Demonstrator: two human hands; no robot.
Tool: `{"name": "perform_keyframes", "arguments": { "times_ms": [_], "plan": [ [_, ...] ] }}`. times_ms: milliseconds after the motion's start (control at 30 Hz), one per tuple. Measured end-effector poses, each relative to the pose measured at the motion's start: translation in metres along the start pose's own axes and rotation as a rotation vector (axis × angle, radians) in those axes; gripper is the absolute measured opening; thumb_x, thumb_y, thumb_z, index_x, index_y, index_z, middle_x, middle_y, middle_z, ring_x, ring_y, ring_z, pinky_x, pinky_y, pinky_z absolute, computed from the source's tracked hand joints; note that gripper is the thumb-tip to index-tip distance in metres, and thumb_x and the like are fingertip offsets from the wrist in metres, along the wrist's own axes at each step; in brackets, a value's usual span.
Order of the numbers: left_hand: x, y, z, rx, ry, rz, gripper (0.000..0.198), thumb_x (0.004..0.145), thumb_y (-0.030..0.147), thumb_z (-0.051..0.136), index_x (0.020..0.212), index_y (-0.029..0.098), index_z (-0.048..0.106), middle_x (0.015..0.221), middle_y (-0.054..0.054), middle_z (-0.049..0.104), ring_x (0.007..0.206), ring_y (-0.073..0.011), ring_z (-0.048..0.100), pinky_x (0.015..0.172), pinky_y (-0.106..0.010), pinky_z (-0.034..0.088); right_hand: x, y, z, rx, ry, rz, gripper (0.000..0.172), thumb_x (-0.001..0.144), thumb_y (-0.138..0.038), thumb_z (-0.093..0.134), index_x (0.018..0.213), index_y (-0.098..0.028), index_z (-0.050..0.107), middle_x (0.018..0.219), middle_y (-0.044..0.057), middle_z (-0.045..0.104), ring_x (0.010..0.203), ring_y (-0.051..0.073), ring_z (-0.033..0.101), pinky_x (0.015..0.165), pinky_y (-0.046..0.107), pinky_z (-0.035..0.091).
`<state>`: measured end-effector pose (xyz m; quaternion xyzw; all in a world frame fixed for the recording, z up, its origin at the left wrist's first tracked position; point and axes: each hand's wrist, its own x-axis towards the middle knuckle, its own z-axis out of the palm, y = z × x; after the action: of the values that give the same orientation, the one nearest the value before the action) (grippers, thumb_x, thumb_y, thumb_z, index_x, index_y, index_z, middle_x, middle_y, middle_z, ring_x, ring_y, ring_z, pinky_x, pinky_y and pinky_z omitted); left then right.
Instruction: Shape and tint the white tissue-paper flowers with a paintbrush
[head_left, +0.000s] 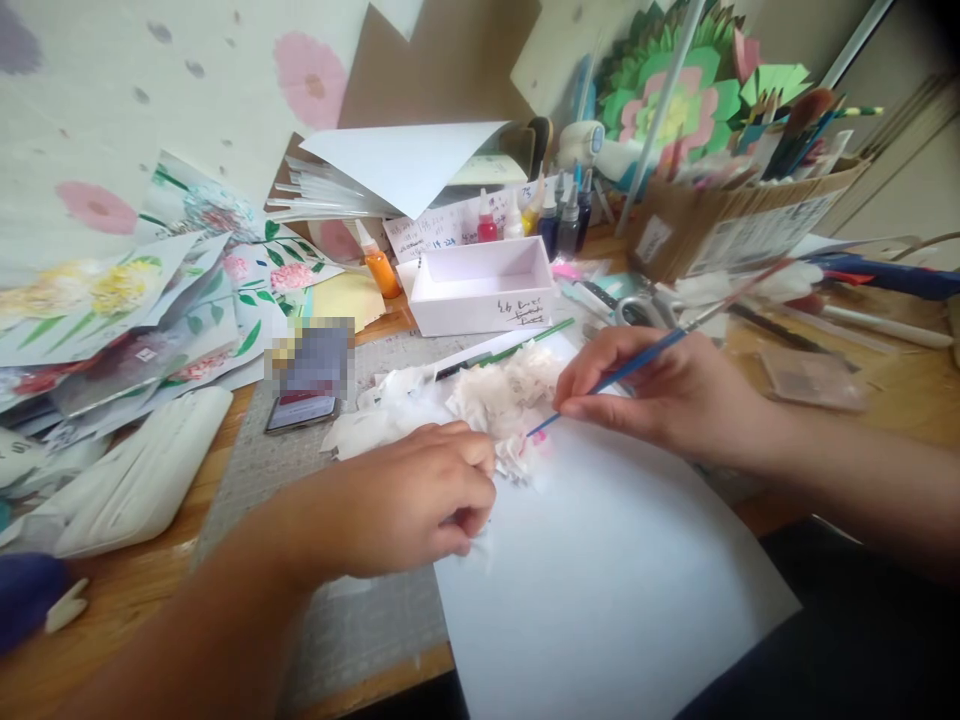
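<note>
My right hand (645,390) pinches a paintbrush (637,362) by its blue handle. The thin blue end points down at a pink-stained patch on crumpled white tissue (495,395), while the silvery part and reddish end slant up to the right. My left hand (420,500) is closed, fingers curled, at the near left side of the tissue; a wisp of tissue shows under its fingers, though the fingertips are partly hidden. Beneath both, a large white sheet of paper (600,580) reaches over the table's near edge.
A phone (307,385) lies on the grey cutting mat (247,490). Behind the tissue stand a white box (480,312), an orange paint bottle (379,262) and several other bottles. Scissors (645,308) and a cardboard box (735,220) of brushes are at right, painted flower sheets (97,290) at left.
</note>
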<state>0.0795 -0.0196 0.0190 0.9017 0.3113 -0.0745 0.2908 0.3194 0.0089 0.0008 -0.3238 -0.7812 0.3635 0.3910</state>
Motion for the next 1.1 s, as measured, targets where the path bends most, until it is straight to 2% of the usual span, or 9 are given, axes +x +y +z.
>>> {"name": "perform_keyframes", "arguments": {
  "times_ms": [100, 200, 367, 433, 533, 767, 900, 1000, 1100],
  "plan": [
    [0.000, -0.001, -0.002, -0.036, -0.016, 0.046, 0.013, 0.073, 0.011, 0.060, 0.064, 0.019, 0.054, 0.072, 0.003, 0.055, 0.076, -0.0134, 0.050, 0.073, -0.024, 0.036, 0.000, -0.001, 0.000, -0.010, -0.006, -0.003, 0.014, 0.070, -0.023, 0.071, 0.071, -0.016, 0.059, 0.072, 0.004, 0.067, 0.068, 0.015, 0.064, 0.061, 0.025, 0.051],
    [0.001, -0.002, -0.006, -0.128, 0.013, 0.017, 0.010, 0.077, 0.016, 0.058, 0.069, 0.020, 0.053, 0.072, 0.003, 0.058, 0.071, -0.0121, 0.053, 0.068, -0.022, 0.038, 0.000, -0.002, 0.000, -0.006, -0.035, -0.010, 0.013, 0.071, -0.023, 0.070, 0.072, -0.016, 0.058, 0.074, 0.004, 0.067, 0.072, 0.016, 0.064, 0.064, 0.026, 0.052],
    [0.007, -0.003, -0.004, -0.155, 0.350, -0.002, 0.009, 0.080, 0.024, 0.058, 0.072, 0.020, 0.056, 0.105, 0.000, 0.061, 0.100, -0.0168, 0.054, 0.087, -0.025, 0.038, -0.002, 0.001, -0.001, -0.049, -0.147, -0.084, 0.010, 0.074, -0.020, 0.067, 0.073, -0.015, 0.058, 0.074, 0.005, 0.067, 0.071, 0.016, 0.064, 0.065, 0.027, 0.051],
    [0.009, -0.003, -0.001, -0.110, 0.348, 0.020, 0.010, 0.081, 0.023, 0.057, 0.071, 0.020, 0.056, 0.109, -0.001, 0.061, 0.105, -0.0179, 0.053, 0.090, -0.027, 0.037, -0.003, 0.002, -0.002, -0.072, -0.170, -0.096, 0.009, 0.074, -0.019, 0.067, 0.074, -0.014, 0.059, 0.074, 0.005, 0.067, 0.070, 0.015, 0.064, 0.064, 0.026, 0.051],
    [0.011, -0.003, 0.002, -0.062, 0.295, 0.042, 0.010, 0.081, 0.020, 0.055, 0.071, 0.020, 0.055, 0.103, 0.000, 0.063, 0.099, -0.0161, 0.056, 0.086, -0.026, 0.039, -0.003, 0.002, -0.003, -0.063, -0.170, -0.077, 0.010, 0.074, -0.019, 0.067, 0.074, -0.014, 0.059, 0.074, 0.004, 0.067, 0.070, 0.015, 0.064, 0.064, 0.026, 0.051],
    [0.010, -0.005, -0.002, -0.076, 0.254, 0.062, 0.010, 0.081, 0.017, 0.055, 0.072, 0.020, 0.056, 0.095, 0.002, 0.064, 0.091, -0.0130, 0.057, 0.083, -0.024, 0.039, -0.001, 0.000, -0.001, -0.004, -0.061, 0.000, 0.013, 0.073, -0.022, 0.068, 0.072, -0.015, 0.057, 0.076, 0.005, 0.067, 0.073, 0.016, 0.064, 0.068, 0.027, 0.051],
    [0.009, -0.007, -0.003, -0.180, 0.278, -0.070, 0.008, 0.080, 0.024, 0.056, 0.074, 0.020, 0.057, 0.082, 0.002, 0.063, 0.079, -0.0130, 0.057, 0.072, -0.023, 0.042, -0.001, 0.002, 0.003, 0.039, -0.168, -0.029, 0.010, 0.075, -0.022, 0.066, 0.076, -0.015, 0.059, 0.078, 0.004, 0.067, 0.075, 0.015, 0.064, 0.069, 0.027, 0.051],
    [0.012, -0.009, 0.002, -0.294, 0.418, -0.244, 0.010, 0.081, 0.029, 0.056, 0.076, 0.020, 0.054, 0.074, 0.002, 0.058, 0.070, -0.0123, 0.054, 0.063, -0.023, 0.041, -0.002, 0.002, 0.004, 0.059, -0.219, -0.039, 0.010, 0.075, -0.021, 0.066, 0.076, -0.014, 0.059, 0.078, 0.005, 0.067, 0.075, 0.015, 0.064, 0.069, 0.027, 0.051],
    [0.020, -0.011, 0.011, -0.425, 0.534, -0.298, 0.013, 0.080, 0.029, 0.057, 0.078, 0.021, 0.048, 0.073, 0.003, 0.052, 0.068, -0.0116, 0.050, 0.059, -0.023, 0.040, -0.002, 0.001, 0.004, 0.033, -0.213, -0.037, 0.010, 0.075, -0.021, 0.067, 0.076, -0.013, 0.060, 0.077, 0.005, 0.067, 0.074, 0.015, 0.064, 0.068, 0.027, 0.051]
  ]
}}
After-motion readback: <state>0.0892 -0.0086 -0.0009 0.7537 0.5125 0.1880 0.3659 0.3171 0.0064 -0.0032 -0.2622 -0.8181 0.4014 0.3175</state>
